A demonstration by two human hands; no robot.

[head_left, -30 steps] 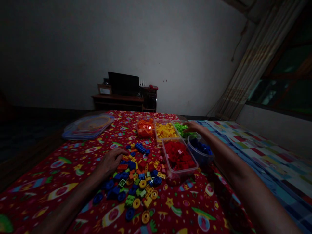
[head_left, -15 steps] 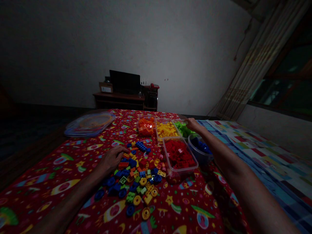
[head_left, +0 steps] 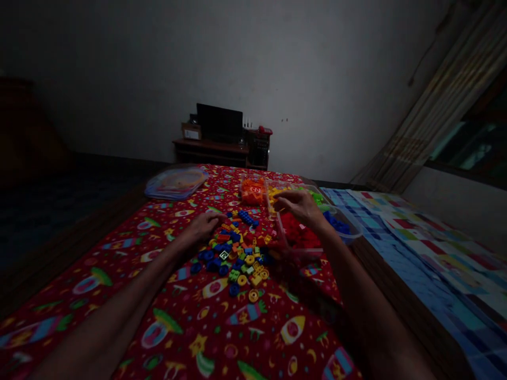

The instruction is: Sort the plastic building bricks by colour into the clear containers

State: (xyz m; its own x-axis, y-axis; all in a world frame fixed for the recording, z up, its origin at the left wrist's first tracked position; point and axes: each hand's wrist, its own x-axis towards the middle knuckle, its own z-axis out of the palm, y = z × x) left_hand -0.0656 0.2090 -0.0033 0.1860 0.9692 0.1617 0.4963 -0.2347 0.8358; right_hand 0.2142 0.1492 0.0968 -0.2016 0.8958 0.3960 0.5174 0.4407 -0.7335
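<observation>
A loose pile of small plastic bricks [head_left: 237, 256] in blue, yellow, orange and green lies on the red patterned cloth [head_left: 158, 295]. My left hand [head_left: 204, 227] rests at the pile's left edge, fingers curled onto the bricks. My right hand [head_left: 298, 206] hovers above the clear tub of red bricks [head_left: 297, 237], fingers drawn together in a pinch; I cannot make out anything in them. Behind it stand tubs of orange bricks [head_left: 252, 191], yellow bricks [head_left: 273, 192], green bricks [head_left: 317, 197] and a bowl of blue bricks [head_left: 338, 224].
A stack of clear lids [head_left: 176, 182] lies at the cloth's far left. A checked mat [head_left: 428, 248] covers the floor to the right. A low desk with a dark screen [head_left: 219, 142] stands against the back wall. The room is dim.
My right hand has pulled back from the green tub to above the red tub. The view has tilted and shifted, so the table looks farther off. My left hand stays at the pile.
</observation>
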